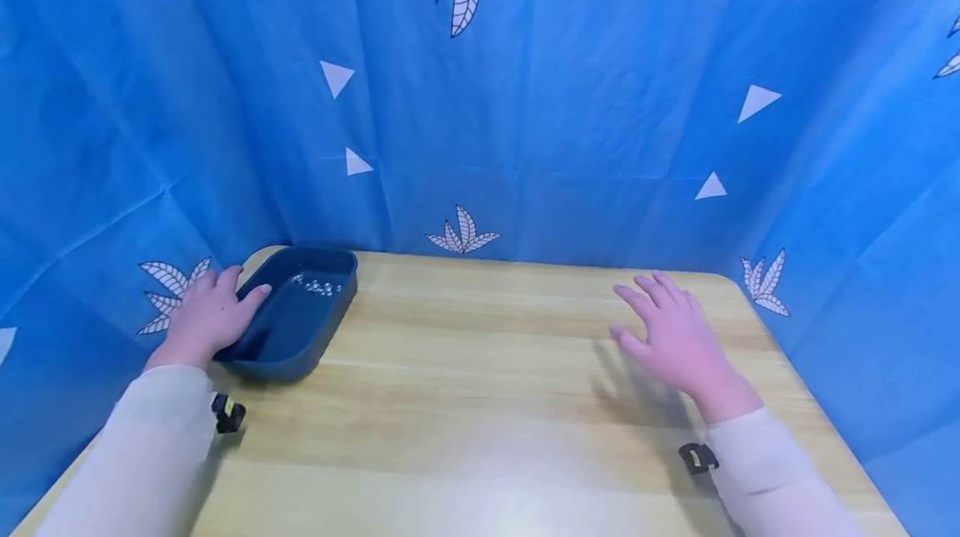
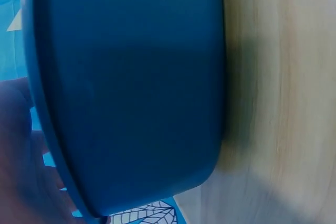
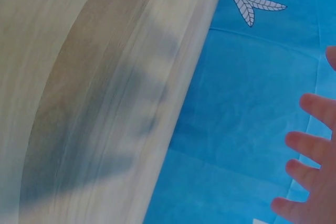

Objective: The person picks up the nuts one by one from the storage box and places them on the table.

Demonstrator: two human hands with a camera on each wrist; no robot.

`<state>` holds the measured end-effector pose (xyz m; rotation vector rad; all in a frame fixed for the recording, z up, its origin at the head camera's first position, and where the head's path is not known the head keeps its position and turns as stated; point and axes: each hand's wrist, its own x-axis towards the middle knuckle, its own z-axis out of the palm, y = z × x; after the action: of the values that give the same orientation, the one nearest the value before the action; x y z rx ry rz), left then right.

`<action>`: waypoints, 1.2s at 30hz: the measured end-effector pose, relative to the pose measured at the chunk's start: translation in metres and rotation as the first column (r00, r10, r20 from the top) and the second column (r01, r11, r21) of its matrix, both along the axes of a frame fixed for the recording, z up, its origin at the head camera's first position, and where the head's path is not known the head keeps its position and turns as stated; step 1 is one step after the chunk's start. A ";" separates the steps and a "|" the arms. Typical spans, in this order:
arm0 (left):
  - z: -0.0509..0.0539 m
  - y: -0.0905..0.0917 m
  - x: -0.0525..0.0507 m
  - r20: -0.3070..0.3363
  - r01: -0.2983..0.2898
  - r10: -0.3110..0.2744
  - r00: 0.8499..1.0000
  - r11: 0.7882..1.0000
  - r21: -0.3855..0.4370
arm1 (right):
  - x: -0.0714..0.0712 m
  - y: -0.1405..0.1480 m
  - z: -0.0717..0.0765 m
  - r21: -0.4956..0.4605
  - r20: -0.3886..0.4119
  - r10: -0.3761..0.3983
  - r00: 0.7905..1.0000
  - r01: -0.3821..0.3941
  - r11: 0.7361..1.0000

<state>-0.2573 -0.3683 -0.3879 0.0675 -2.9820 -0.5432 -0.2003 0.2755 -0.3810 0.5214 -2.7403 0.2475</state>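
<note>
I am watching the left hand [image 1: 210, 313] resting at the left rim of a dark blue tray [image 1: 291, 330], which is sitting at the far left corner of the table [image 1: 480, 378], just beside the curtain [image 1: 600, 62]. Thumb and fingers are lying loosely apart; I am seeing no firm grip and cannot tell whether they are pressing the rim. The right hand [image 1: 671, 341] is hovering well apart, fingers spread and slightly bent, holding nothing.

Clear beads [image 1: 325, 289] are lying loose toward the tray's far end. I am judging 2 risks: a 1-handed lift from the left could be tilting the tray, sending the beads rolling across its bare floor or over the side; a shove to the left could be pushing it off the table's edge, which is running close by.

At the wrists, 2 black clips [image 1: 228, 413] are carrying yellow labels too small for reading. I am finding no brand on the tray; the curtain is showing only printed leaves and triangles.
</note>
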 end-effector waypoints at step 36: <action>-0.009 -0.016 -0.025 0.318 0.039 -0.075 0.945 0.992 0.117 | 0.008 -0.001 0.003 -0.042 0.019 0.004 1.000 -0.003 0.999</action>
<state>-0.2825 -0.3839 -0.3966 0.0871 -3.2766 -0.7720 -0.1925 0.2750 -0.3778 0.5155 -2.7462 0.3115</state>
